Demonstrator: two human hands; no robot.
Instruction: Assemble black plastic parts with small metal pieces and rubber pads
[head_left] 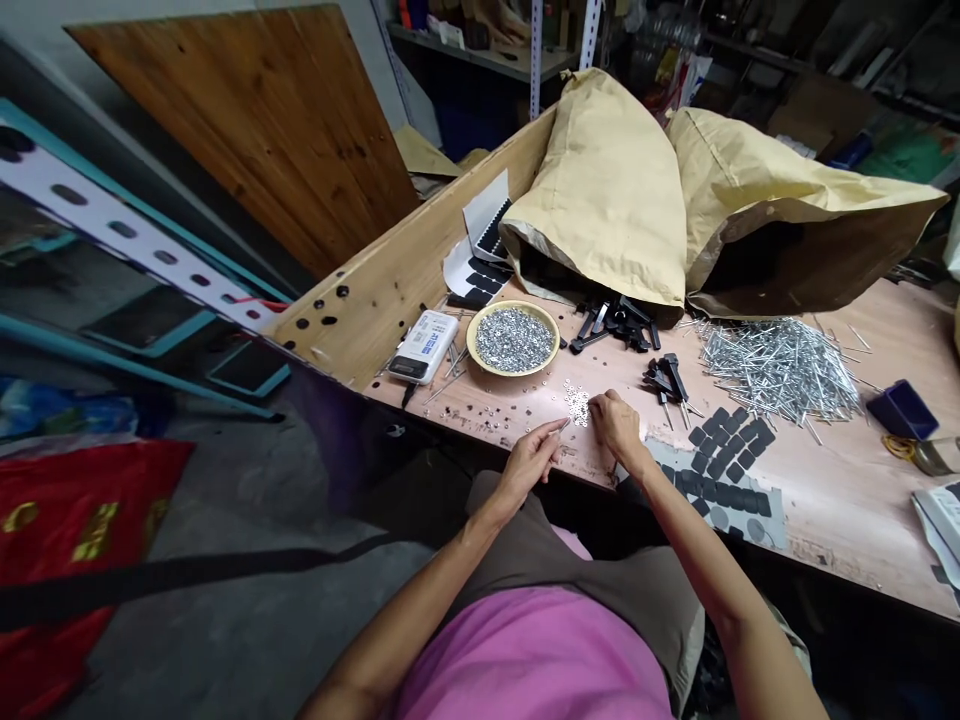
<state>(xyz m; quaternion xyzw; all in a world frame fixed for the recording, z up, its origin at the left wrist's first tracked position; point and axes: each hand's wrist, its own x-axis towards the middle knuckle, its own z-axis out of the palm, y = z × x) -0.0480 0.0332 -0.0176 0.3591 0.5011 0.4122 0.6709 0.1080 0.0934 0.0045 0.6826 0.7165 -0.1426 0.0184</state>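
— Centre frame: left hand (529, 455) pinched on a thin pin (559, 427), right hand (616, 425) fingertips bunched at small silver pile (576, 403). Risk?
— Likely scattering off the near table edge (465, 420), given a careless sweep.

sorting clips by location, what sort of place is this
Likely a small hand-assembly workshop: a wooden workbench carrying a heap of metal pins and a bowl of tiny metal parts, with cluttered shelving behind.
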